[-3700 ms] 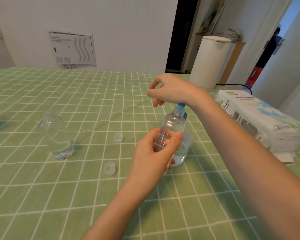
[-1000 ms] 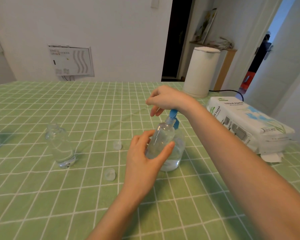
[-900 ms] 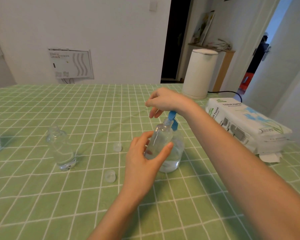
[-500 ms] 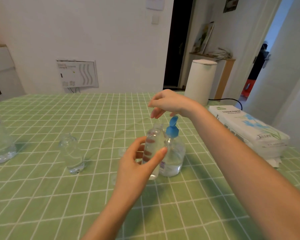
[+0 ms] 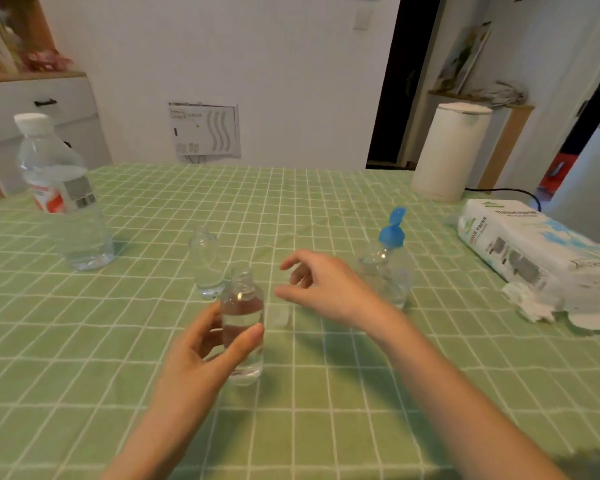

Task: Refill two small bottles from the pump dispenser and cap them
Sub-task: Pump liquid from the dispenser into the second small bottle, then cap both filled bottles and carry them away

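Head view, one frame. Desk [image 5: 326,427] covered by a soft green cloth [image 5: 84,341] with a white grid, lightly creased.

Left hand [image 5: 194,362]: grip clamped on the small bottle [image 5: 242,320], thumb across the front, fingers wrapped round the back and seen through the wall. Bottle is a clear, round-shouldered cylinder with a threaded neck, uncapped, upright, clear liquid up to near the shoulder. It sits at centre front; cannot tell whether its base touches the cloth.

Right hand [image 5: 323,289]: grip apart, fingers loosely curled, holding nothing, hovering above the cloth between the small bottle and the pump dispenser [image 5: 388,271]. Just below its fingertips lies a small translucent cap [image 5: 279,317], blurred.

Pump dispenser: clear, rounded body, glossy blue plastic pump head, standing behind the right wrist, partly filled.

Second small bottle [image 5: 207,268]: same clear shape, uncapped, upright just behind the held one, thin liquid layer at the bottom.

Far left: large ribbed clear water bottle [image 5: 63,199], white screw cap, red-and-white label. Far right: soft-wrapped rectangular tissue pack [image 5: 530,251] with crumpled white tissue [image 5: 534,306] at its near end. Behind it, a smooth white cylinder [image 5: 447,150] with a black cord.
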### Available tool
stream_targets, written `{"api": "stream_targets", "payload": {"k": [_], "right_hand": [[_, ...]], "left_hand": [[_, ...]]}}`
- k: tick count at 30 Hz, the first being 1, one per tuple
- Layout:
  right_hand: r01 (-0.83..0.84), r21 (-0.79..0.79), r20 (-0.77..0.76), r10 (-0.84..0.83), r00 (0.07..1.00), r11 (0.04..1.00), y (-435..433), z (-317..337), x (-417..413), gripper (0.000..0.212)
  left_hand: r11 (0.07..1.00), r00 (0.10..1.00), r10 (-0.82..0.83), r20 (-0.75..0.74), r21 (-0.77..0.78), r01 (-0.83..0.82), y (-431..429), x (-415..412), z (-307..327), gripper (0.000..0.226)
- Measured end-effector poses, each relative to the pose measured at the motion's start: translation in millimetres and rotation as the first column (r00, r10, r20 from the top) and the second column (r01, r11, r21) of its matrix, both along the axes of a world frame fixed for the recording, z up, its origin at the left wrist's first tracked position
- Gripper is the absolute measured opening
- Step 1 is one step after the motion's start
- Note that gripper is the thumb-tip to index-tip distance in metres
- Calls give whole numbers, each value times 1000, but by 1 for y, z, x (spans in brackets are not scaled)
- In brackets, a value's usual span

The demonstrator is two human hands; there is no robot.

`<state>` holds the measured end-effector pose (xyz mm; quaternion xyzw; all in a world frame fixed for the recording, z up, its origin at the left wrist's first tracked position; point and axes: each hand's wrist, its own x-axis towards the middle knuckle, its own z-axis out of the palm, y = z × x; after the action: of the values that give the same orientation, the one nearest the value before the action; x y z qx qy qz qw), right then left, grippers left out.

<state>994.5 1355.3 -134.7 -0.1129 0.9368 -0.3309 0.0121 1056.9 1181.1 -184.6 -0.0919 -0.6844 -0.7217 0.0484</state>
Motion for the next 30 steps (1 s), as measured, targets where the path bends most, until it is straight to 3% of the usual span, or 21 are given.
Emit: {"api": "stream_targets", "payload": {"k": [6, 13, 19, 26, 30], "right_hand": [[64, 105, 52, -69, 996, 992, -14, -52, -2, 61], [115, 118, -6, -115, 993, 986, -19, -56, -4, 26], [35, -295, 55, -20, 998, 955, -18, -34, 16, 28], [-78, -524, 32, 110, 993, 848, -16, -4, 41, 29], [-183, -491, -52, 181, 982, 852, -15, 8, 48, 26]], "left_hand": [[999, 1000, 28, -7, -37, -28, -19, 4, -10, 39], [998, 1000, 29, 5, -47, -29, -23, 4, -20, 38], [998, 1000, 5, -14, -62, -6, -24, 9, -22, 43], [990, 999, -37, -11, -136, 35, -22, 19, -21, 45], [989, 999, -49, -11, -142, 47, -22, 22, -19, 45]]}}
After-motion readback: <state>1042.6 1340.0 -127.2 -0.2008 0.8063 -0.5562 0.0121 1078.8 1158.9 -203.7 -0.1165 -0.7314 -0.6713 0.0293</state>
